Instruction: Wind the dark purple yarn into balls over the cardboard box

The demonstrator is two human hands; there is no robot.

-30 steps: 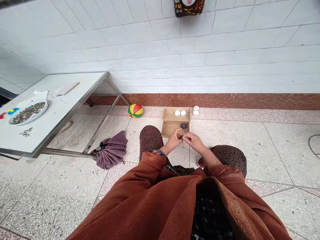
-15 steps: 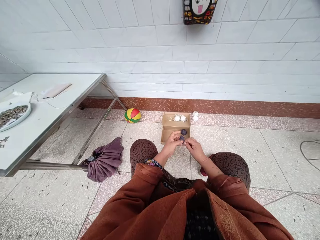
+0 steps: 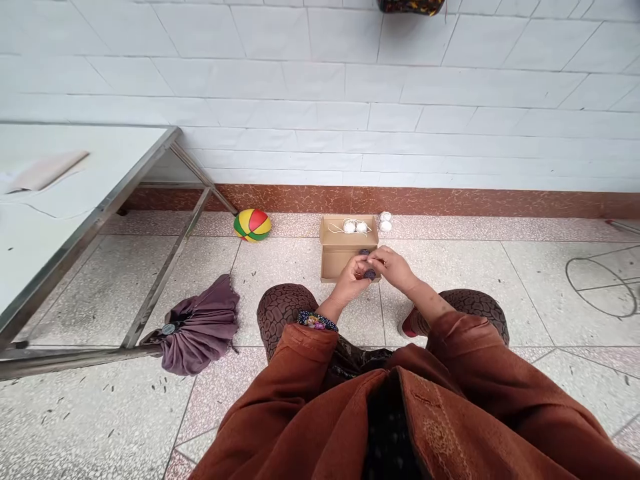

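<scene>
My left hand is closed around a small dark purple yarn ball, which shows just beyond its fingertips. My right hand meets it from the right, thumb and forefinger pinched; what they grip, perhaps a strand, is too small to make out. Beyond the fingers a second dark yarn ball is partly covered and appears to lie in the open cardboard box. Two white yarn balls with loose strands rest in the raised lid part. Beside the box, two more white balls sit on the floor.
A colourful ball lies by the wall. At left stands a metal-framed table, with a folded purple umbrella by its leg. A wire ring frame is at right. A dark basket hangs on the wall.
My right hand has moved up and over the fingers of my left, covering part of the ball in the box. The held ball has shifted slightly right. The camera view has tilted down.
</scene>
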